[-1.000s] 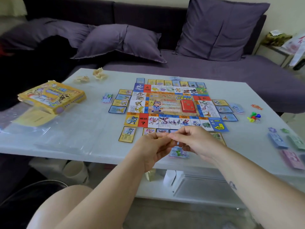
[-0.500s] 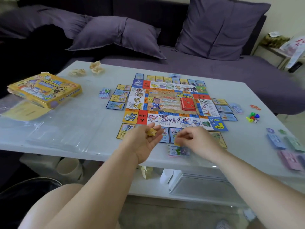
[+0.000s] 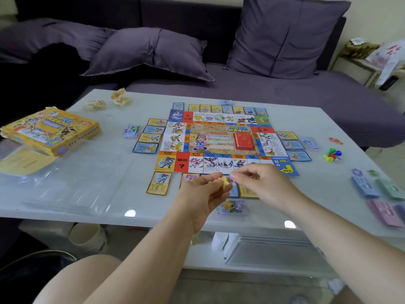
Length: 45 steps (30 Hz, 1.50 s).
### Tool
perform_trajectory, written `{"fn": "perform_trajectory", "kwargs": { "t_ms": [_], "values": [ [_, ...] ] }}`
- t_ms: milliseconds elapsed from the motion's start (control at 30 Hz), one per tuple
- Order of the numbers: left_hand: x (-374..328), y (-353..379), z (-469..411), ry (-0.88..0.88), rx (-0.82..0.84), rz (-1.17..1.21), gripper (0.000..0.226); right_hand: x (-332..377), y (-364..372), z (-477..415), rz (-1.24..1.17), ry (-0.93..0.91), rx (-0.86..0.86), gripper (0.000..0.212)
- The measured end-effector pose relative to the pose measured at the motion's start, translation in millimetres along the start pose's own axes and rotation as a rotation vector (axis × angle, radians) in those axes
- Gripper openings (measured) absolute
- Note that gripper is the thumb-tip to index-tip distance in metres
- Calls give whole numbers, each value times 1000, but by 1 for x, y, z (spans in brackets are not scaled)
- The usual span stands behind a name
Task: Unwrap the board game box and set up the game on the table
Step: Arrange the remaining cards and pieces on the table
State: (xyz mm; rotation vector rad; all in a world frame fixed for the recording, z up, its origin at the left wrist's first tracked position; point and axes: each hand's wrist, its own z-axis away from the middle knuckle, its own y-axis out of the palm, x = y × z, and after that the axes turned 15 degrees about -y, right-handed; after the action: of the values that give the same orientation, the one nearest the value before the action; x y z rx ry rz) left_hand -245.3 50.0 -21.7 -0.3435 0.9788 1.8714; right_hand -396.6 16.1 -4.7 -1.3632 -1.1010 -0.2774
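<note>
A: Left hand [image 3: 203,194], fingers?
B: Thumb and fingertips curl round a small yellow piece [image 3: 224,183]. It sits out at the tips, clear of the palm, raised above the table [image 3: 317,194].
A: Right hand [image 3: 260,185]?
B: Fingers curled, thumb and forefinger pressed together just beside the yellow piece. Whether anything lies between them, I cannot tell.
A: Under the hands?
B: A small heap of paper pieces [image 3: 233,207] near the table's front edge.
A: Further out?
B: Game board [image 3: 219,139] lies flat mid-table, with cards [image 3: 158,183] ringing it. Yellow box [image 3: 50,130] at far left. Coloured pawns [image 3: 332,153] and paper money [image 3: 365,186] lie to the right, well apart from both hands.
</note>
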Motion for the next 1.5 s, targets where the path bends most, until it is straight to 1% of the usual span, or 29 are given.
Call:
{"fn": "perform_trajectory", "kwargs": {
  "t_ms": [100, 233, 333, 400, 467, 567, 633, 700, 767, 833, 900, 967, 1033, 1067, 1100, 1133, 1167, 1200, 1233, 1300, 1367, 1433, 1500],
  "values": [
    [3, 15, -5, 2, 33, -19, 10, -4, -6, -2, -43, 29, 24, 11],
    [1, 38, -18, -12, 75, -17, 15, -18, -23, -4, -129, 73, -55, 6],
    [-1, 57, -31, -31, 88, -25, 14, -30, -39, -4, -100, 67, -122, 6],
    [-1, 69, -41, -35, 71, -31, 12, -41, -50, -6, -37, 51, -183, 4],
    [-3, 80, -53, -28, 54, -30, 11, -57, -65, -11, 22, 45, -284, 4],
    [-11, 99, -69, -22, 74, -23, 14, -90, -99, -23, 63, 92, -406, 9],
    [-18, 114, -81, -32, 76, -23, 15, -115, -123, -35, 119, 133, -419, 11],
    [-26, 128, -92, -70, 83, -13, 17, -142, -146, -48, 193, 181, -426, 4],
    [-33, 141, -102, -104, 110, -6, 19, -169, -165, -61, 266, 239, -436, 19],
    [-40, 151, -113, -107, 131, -12, 22, -193, -179, -72, 320, 290, -448, 23],
    [-46, 158, -123, -84, 145, -20, 28, -212, -186, -81, 346, 334, -416, 18],
    [-52, 162, -132, -70, 148, -48, 28, -227, -188, -86, 429, 412, -331, 11],
    [-57, 163, -141, -55, 145, -107, 26, -238, -187, -85, 602, 454, -287, 19],
    [-60, 162, -146, -40, 141, -138, 25, -239, -187, -86, 654, 424, -318, 22],
    [-63, 161, -150, -23, 134, -165, 24, -239, -188, -87, 648, 373, -363, 22],
    [-66, 159, -154, -7, 126, -189, 24, -233, -188, -89, 580, 307, -409, 21],
    [-69, 158, -158, 8, 118, -211, 22, -224, -188, -94, 475, 238, -434, 20],
    [-73, 157, -161, 21, 111, -233, 20, -211, -186, -99, 363, 181, -417, 19],
    [-76, 156, -164, 31, 105, -254, 18, -194, -182, -105, 257, 141, -353, 20],
    [-82, 153, -169, 45, 93, -282, 16, -159, -172, -116, 90, 121, -141, 22],
    [-92, 147, -174, 56, 73, -308, 15, -137, -158, -129, 18, 118, 33, 19],
    [-103, 137, -178, 67, 45, -346, 17, -131, -144, -148, -23, 107, 86, 15],
    [-117, 125, -184, 103, 14, -402, 19, -129, -133, -169, -76, 101, 76, 12]
  ]
}}
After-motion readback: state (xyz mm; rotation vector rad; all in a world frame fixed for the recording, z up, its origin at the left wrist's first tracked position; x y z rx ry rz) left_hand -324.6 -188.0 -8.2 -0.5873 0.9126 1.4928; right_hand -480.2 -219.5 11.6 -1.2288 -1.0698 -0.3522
